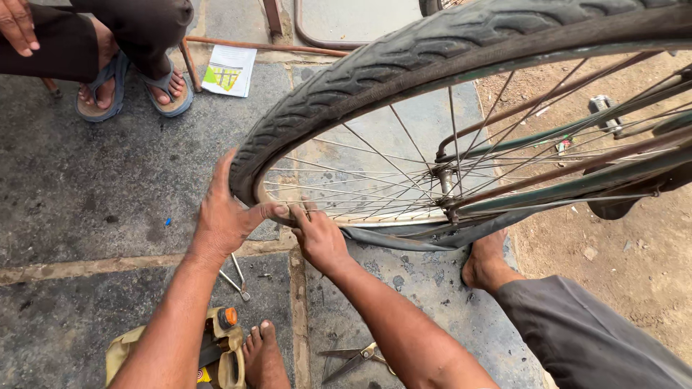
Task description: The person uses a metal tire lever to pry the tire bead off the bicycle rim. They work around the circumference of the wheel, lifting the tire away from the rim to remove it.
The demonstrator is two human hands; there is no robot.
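A bicycle wheel with a black tyre (375,68) and thin spokes (404,173) stands tilted over the stone floor. My left hand (225,216) grips the tyre's lower left edge, thumb pressed along the rim. Just to its right, my right hand (317,236) pinches the tyre bead against the metal rim (375,216). A loose stretch of dark tyre or tube (425,238) sags off the rim to the right of my right hand. My bare feet (263,353) (486,263) rest on the floor either side.
Scissors (353,360) lie on the floor near my right arm. Metal pliers (236,277) lie beside my left wrist, and a yellow bag with an orange-capped tool (223,338) sits below. Another person in sandals (133,79) sits at top left beside a paper sheet (229,70). Dirt ground lies at right.
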